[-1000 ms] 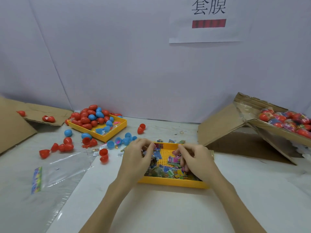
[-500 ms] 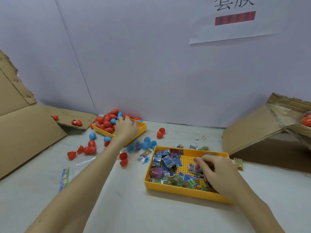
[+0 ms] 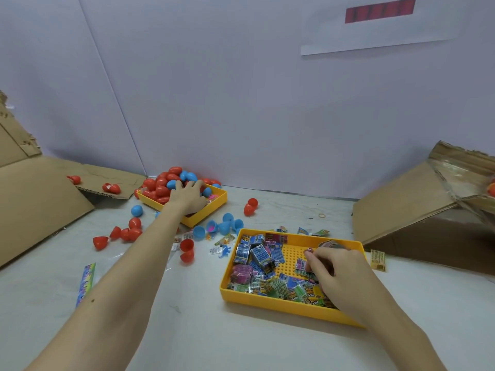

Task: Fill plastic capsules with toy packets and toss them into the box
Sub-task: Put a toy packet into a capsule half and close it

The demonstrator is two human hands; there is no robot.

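Observation:
A yellow tray at the back left holds a heap of red and blue capsules. My left hand reaches into it, fingers stretched over the capsules and touching them. In the near yellow tray, which is full of toy packets, my right hand has its fingers curled and pinches a small packet. The cardboard box lies tilted at the right, with a filled capsule just showing at the frame edge.
Loose red capsule halves and blue capsule halves lie scattered between the trays. Flattened cardboard lies at the left. A clear bag with a coloured strip lies near my left forearm, and a stray packet sits right of the near tray.
My left hand left the packet tray and reached out to the capsule tray, now further into the heap. My right hand stayed in the packet tray. The view swung left.

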